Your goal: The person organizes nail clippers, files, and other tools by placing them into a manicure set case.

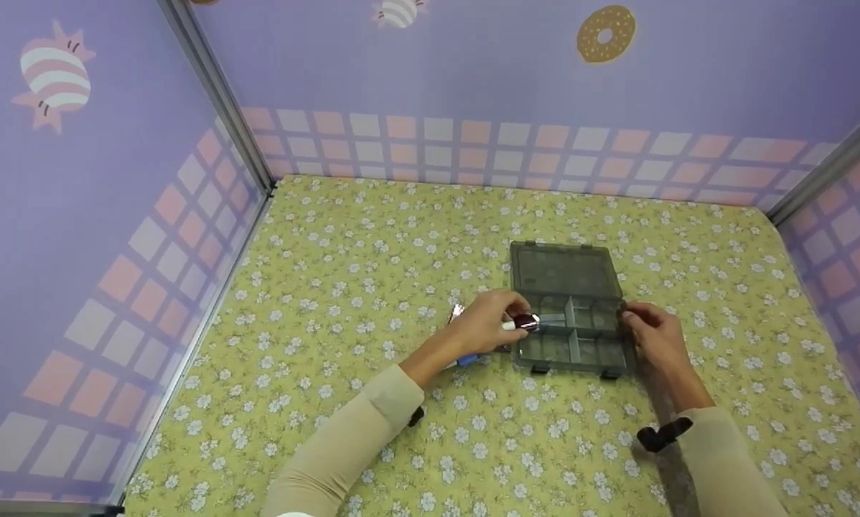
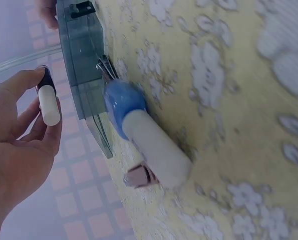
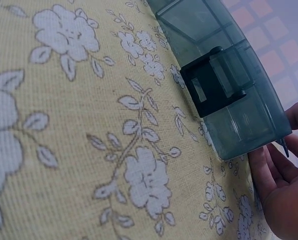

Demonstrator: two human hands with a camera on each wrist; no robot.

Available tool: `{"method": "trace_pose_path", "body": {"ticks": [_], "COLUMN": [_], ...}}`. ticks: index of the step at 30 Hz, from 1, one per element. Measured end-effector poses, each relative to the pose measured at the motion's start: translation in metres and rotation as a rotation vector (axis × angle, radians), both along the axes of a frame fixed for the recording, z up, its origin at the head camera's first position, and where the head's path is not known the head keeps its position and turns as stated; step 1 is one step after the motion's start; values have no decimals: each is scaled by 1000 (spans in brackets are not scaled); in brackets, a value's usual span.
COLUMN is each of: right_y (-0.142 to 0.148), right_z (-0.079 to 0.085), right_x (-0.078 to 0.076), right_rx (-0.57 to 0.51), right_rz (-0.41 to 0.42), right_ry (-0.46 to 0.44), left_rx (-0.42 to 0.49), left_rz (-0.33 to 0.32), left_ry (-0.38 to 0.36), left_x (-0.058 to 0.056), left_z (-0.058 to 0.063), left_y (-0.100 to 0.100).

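Note:
My left hand [image 1: 484, 323] pinches a small nail polish bottle [image 1: 525, 322], dark red with a white cap, over the left compartments of a grey see-through compartment box [image 1: 577, 368]. The box lies with its lid [image 1: 566, 269] folded back flat behind it. At its right side my right hand [image 1: 656, 334] holds the edge, thumb at the rim and fingers against the outer wall. Under my left forearm lies a blue nail polish bottle [image 2: 126, 102] with a white cap. Silver nail clippers [image 2: 106, 67] lie between that bottle and the box.
A small pinkish, shiny-ended item [image 2: 140, 176] lies beyond the blue bottle in the left wrist view. Dividers [image 1: 573, 345] split the box into compartments. A flowered yellow cloth [image 1: 372, 287] covers the table, with printed panels [image 1: 437, 79] at the back and sides.

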State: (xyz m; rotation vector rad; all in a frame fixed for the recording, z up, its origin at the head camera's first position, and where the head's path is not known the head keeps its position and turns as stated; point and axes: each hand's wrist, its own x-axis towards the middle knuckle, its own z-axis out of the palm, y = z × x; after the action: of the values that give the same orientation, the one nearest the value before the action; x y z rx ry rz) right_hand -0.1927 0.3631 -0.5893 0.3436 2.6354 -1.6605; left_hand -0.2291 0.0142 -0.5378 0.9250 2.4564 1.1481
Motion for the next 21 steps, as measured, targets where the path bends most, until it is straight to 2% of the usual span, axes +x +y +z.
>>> {"method": "trace_pose_path", "body": {"ticks": [5, 13, 21], "right_y": [1, 5, 6], "right_z": [-2, -3, -5], "right_x": [0, 0, -4], "right_rx": [-10, -38, -46], "right_rz": [8, 14, 20], "right_ry": [1, -2, -28], "left_rx": [20, 40, -44], "left_rz": [-23, -54, -92], "left_ry": [10, 55, 82], "left_x": [3, 11, 18], "left_z": [-2, -12, -21], "left_y": [15, 46, 58]}}
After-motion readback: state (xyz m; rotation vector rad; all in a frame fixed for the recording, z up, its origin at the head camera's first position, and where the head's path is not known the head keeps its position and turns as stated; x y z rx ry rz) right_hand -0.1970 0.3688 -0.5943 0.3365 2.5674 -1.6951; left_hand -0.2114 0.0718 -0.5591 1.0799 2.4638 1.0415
